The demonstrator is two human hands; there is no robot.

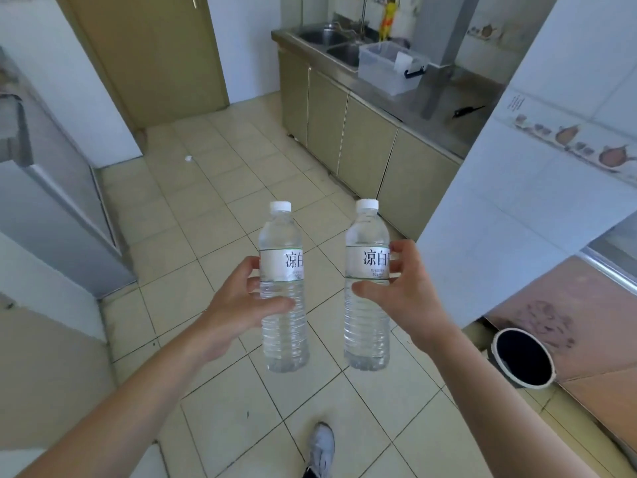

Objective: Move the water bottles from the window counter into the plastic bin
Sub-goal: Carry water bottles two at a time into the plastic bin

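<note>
I carry two clear water bottles with white caps and white labels, both upright over the tiled floor. My left hand (238, 298) grips the left bottle (282, 319) around its middle. My right hand (396, 288) grips the right bottle (365, 305) at label height. The clear plastic bin (386, 69) stands open on the steel counter (448, 98) by the sink, far ahead to the right. Its lid leans at its right side.
Beige cabinet doors (344, 132) run under the counter. A double sink (331, 43) with a tap lies left of the bin. A tiled wall corner (517, 201) juts out on my right, a black-lined waste bin (522, 357) below it. A steel appliance (51, 208) stands left.
</note>
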